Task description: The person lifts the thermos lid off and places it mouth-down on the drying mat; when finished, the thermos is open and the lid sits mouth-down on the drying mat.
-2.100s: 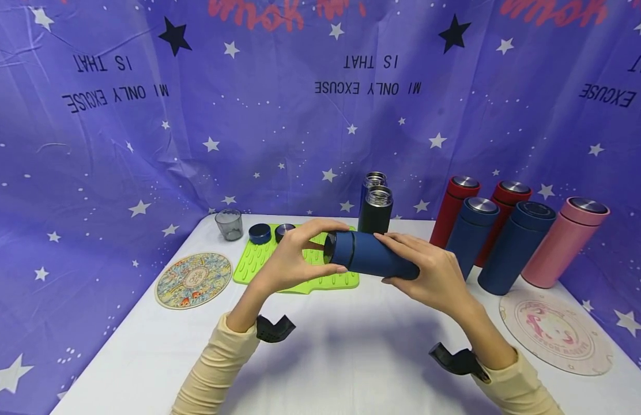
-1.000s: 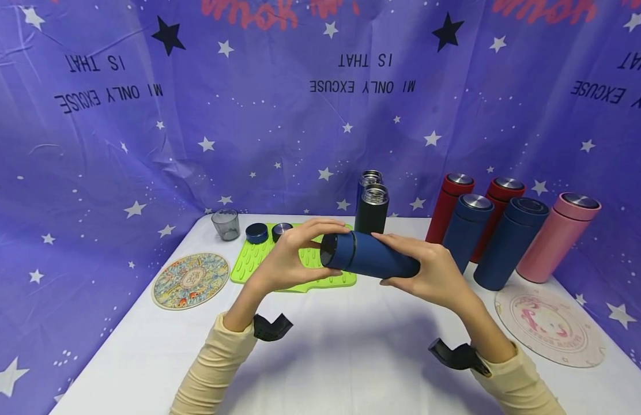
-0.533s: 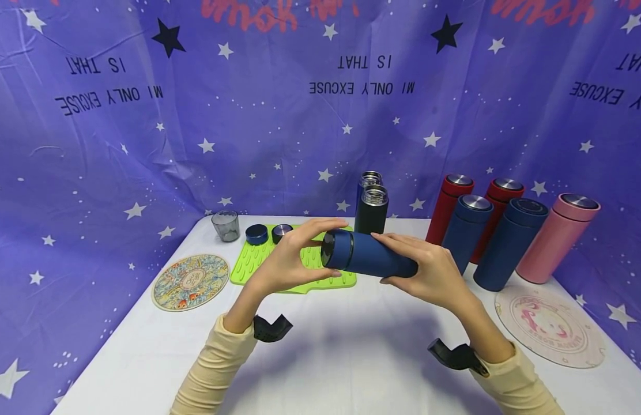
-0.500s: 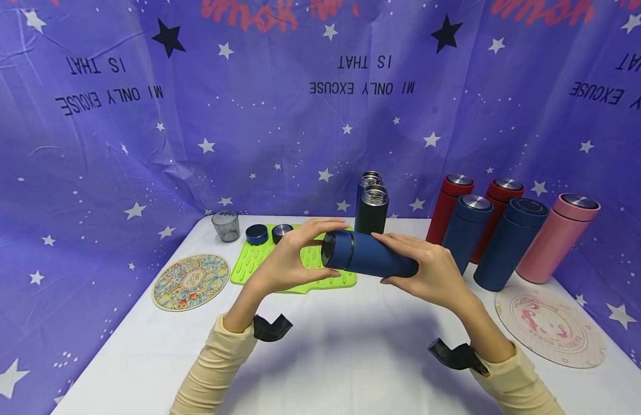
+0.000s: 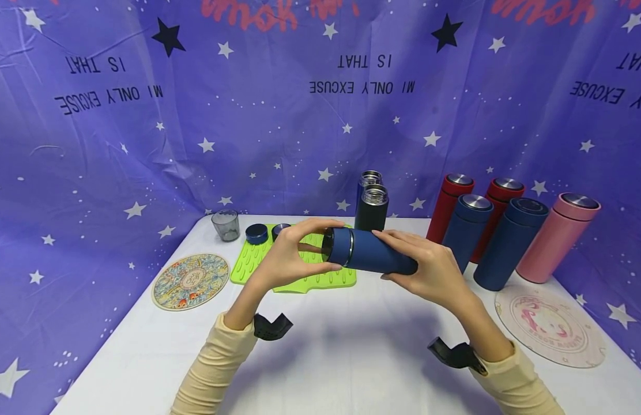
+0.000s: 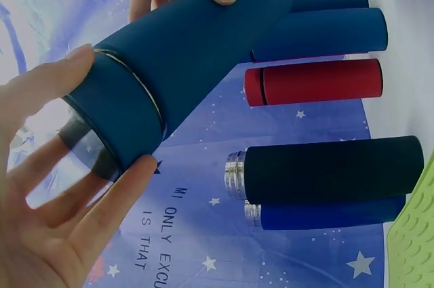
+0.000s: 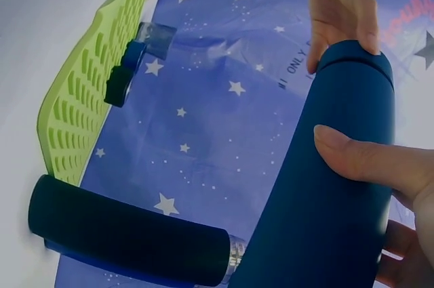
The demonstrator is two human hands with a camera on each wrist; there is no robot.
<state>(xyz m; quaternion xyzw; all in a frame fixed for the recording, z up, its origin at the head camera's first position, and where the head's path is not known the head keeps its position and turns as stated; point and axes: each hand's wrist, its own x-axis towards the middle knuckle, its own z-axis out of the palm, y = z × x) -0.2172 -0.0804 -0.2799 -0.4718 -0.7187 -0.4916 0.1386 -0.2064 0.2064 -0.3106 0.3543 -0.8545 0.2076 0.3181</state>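
Observation:
A dark blue thermos [image 5: 380, 252] is held sideways above the table, its lid end toward the left. My left hand [image 5: 284, 259] pinches the lid [image 5: 343, 246] between thumb and fingers. Around the thermos body, near its base, my right hand [image 5: 429, 265] is wrapped. A thin silvery line runs along the seam between lid and body, seen in the head and left wrist views. In the right wrist view my right thumb [image 7: 359, 159] presses along the body. The base end is partly hidden by my right hand in the head view.
Behind stand an uncapped black thermos [image 5: 372, 210] and an uncapped blue one [image 5: 369, 177]. A green mat [image 5: 253, 262] bears two lids, beside a grey glass [image 5: 226, 225]. Several capped thermoses, including a pink one [image 5: 559, 239], stand right. Round mats [image 5: 192, 282] lie at both sides.
The seam between lid and body, dark before, now shows silvery. My left hand has turned slightly on the lid; the thermos stays in nearly the same place.

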